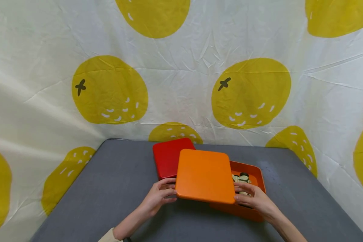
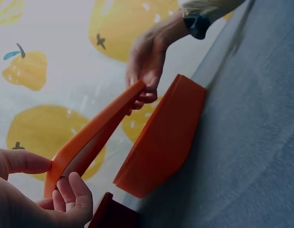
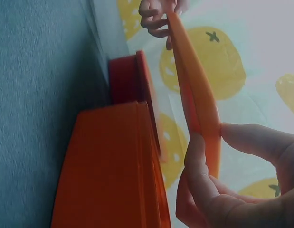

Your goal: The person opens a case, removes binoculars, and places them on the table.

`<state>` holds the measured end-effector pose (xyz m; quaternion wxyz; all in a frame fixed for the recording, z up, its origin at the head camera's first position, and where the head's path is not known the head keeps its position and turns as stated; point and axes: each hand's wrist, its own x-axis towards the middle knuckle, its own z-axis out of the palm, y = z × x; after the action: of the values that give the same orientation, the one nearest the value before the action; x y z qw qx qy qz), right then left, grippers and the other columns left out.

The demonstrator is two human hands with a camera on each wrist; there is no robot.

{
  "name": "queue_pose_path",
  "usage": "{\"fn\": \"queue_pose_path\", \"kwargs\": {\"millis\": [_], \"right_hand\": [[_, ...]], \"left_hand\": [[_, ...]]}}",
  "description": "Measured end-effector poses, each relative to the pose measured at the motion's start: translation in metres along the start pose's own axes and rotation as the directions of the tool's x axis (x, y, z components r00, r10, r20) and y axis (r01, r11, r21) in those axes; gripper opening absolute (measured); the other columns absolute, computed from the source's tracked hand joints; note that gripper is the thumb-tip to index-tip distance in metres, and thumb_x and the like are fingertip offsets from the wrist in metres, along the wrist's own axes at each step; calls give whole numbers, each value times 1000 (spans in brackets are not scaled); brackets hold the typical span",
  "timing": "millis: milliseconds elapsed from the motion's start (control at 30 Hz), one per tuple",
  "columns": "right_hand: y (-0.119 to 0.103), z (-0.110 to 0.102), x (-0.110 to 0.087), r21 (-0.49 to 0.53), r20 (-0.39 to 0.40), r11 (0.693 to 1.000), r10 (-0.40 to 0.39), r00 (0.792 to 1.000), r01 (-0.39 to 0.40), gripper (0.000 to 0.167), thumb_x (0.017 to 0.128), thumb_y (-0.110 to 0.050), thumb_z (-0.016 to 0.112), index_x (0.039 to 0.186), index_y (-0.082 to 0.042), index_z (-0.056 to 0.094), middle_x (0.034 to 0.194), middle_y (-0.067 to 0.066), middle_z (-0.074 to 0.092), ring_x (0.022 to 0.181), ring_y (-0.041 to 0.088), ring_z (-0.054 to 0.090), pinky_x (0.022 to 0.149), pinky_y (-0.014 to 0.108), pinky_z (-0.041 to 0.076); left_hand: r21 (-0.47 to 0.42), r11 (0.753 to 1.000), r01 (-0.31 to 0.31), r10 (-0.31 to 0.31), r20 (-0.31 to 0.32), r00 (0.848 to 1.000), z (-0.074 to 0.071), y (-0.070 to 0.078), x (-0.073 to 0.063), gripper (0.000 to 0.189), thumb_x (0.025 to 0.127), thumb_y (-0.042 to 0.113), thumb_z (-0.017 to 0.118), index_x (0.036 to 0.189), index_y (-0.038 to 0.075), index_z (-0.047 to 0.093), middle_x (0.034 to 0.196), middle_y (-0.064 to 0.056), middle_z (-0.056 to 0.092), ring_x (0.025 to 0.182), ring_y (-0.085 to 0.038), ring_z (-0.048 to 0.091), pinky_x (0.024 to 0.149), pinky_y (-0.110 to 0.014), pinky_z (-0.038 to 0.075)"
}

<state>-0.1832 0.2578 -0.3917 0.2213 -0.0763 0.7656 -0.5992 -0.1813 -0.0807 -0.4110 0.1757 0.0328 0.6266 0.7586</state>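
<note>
An orange square lid (image 1: 205,176) is held level-ish in the air between both hands. My left hand (image 1: 158,199) pinches its left edge, thumb on top and fingers beneath, as the left wrist view shows. On the opposite edge, my right hand (image 1: 257,201) grips the lid the same way. Below and to the right of the lid stands an uncovered orange box (image 1: 242,212), which the lid partly hides. Inside that box lies a cream and dark figure-like object (image 1: 243,178), half covered by the right hand.
A red box with its lid on (image 1: 169,156) stands behind and left of the orange lid, near the back of the grey table (image 1: 109,188). A white cloth with yellow fruit prints (image 1: 181,90) hangs along the back and sides.
</note>
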Motion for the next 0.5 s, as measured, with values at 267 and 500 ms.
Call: {"fn": "queue_pose_path", "kwargs": {"millis": [267, 500], "right_hand": [[-3, 19, 10, 12, -10, 1000, -13, 1000, 13, 65, 85, -22, 59, 135, 6, 29, 125, 22, 44, 99, 14, 58, 80, 25, 51], [-5, 36, 20, 45, 14, 998, -47, 999, 47, 64, 86, -22, 58, 135, 6, 28, 125, 22, 44, 105, 19, 56, 82, 28, 50]], "left_hand": [[11, 999, 33, -33, -31, 999, -17, -2, -15, 50, 84, 13, 59, 128, -1, 41, 93, 0, 60, 79, -12, 59, 76, -33, 52], [10, 998, 56, -55, -69, 996, -33, -2, -29, 51, 83, 14, 60, 128, -1, 41, 91, 2, 60, 79, -11, 59, 76, -33, 52]]}}
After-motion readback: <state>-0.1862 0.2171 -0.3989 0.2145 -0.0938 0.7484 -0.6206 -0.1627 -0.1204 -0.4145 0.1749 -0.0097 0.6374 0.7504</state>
